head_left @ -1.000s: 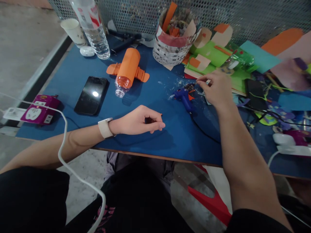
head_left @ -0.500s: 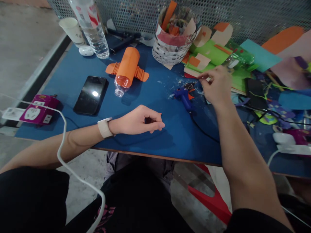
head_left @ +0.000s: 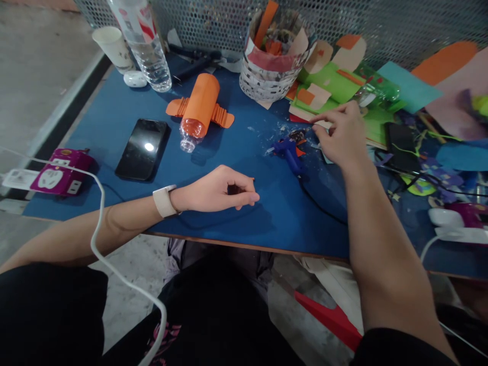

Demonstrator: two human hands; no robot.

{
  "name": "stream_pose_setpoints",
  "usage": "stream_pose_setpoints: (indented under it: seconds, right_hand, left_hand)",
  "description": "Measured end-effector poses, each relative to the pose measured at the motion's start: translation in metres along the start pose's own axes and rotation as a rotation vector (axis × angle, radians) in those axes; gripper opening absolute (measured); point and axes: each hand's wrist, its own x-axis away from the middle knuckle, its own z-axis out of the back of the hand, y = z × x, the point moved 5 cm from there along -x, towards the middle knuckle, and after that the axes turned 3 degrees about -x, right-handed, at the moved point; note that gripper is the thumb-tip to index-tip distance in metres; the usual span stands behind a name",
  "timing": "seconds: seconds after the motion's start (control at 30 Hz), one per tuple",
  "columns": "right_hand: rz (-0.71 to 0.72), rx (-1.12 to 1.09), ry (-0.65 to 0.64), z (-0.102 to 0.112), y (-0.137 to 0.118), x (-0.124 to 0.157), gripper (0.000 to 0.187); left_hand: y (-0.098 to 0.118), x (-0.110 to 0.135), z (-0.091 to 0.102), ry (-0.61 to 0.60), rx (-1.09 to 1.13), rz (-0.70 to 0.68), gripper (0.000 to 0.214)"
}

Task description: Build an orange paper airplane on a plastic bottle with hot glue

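My left hand [head_left: 224,190], with a pale watch band on its wrist, rests near the table's front edge. Its fingers are curled in and the thumb is pressed towards them; a tiny orange-dark bit shows at the fingertip. My right hand [head_left: 341,134] pinches thumb and forefinger at the edge of the scraps; what lies between them is too small to name. Just left of it lies a blue glue gun [head_left: 288,152], its nozzle end among orange scraps and dried glue. A clear bottle wrapped in orange paper [head_left: 204,99], with pleated orange strips at its sides, lies farther left.
A black phone [head_left: 142,150], a purple power adapter [head_left: 61,172], a water bottle [head_left: 150,61] and a paper cup [head_left: 113,49] stand left. Behind is a woven paper basket [head_left: 263,76]. Coloured paper [head_left: 339,86] is piled right. A white cable [head_left: 99,223] crosses my left forearm.
My right hand has shifted very slightly, still pinching by the scraps. My left hand stays put. Blurred movement shows at the far right edge, where a yellow-green thing now appears more clearly.
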Motion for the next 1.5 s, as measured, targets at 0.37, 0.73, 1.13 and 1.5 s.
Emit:
stream_pose_setpoints:
  seconds: [0.37, 0.73, 1.13, 1.5]
  right_hand:
    - [-0.003, 0.005, -0.041, -0.002, 0.002, 0.001, 0.018]
    - [-0.016, 0.028, -0.105, -0.006, -0.003, 0.001, 0.019]
    - [0.028, -0.067, -0.040, -0.003, -0.001, 0.003, 0.018]
    - [0.099, -0.465, 0.231, -0.001, 0.015, -0.004, 0.025]
  left_hand:
    - [0.000, 0.000, 0.000, 0.006, 0.000, -0.002, 0.035]
    - [0.003, -0.001, -0.001, 0.006, 0.017, -0.020, 0.034]
    - [0.004, -0.001, 0.000, 0.014, 0.006, -0.042, 0.036]
    - [0.003, 0.001, -0.001, 0.061, -0.026, -0.057, 0.037]
